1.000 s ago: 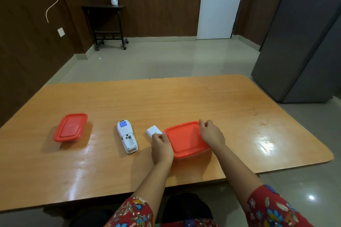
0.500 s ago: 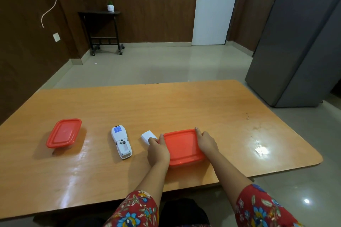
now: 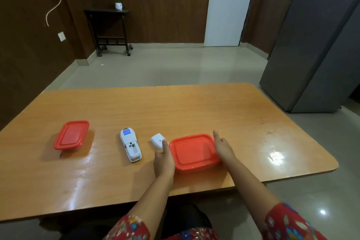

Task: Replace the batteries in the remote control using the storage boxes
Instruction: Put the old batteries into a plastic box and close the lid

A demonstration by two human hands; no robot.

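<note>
Head view: my left hand and right hand press flat against opposite sides of the near storage box, holding it on the worktop. Just left of that box lies the battery cover, then the remote control with its compartment open; the second storage box sits farther left.

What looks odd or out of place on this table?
The remote lies face down with its battery bay uncovered; its white cover lies loose beside it. That fits a battery swap. Both red-lidded boxes are closed, nothing spilled.
</note>
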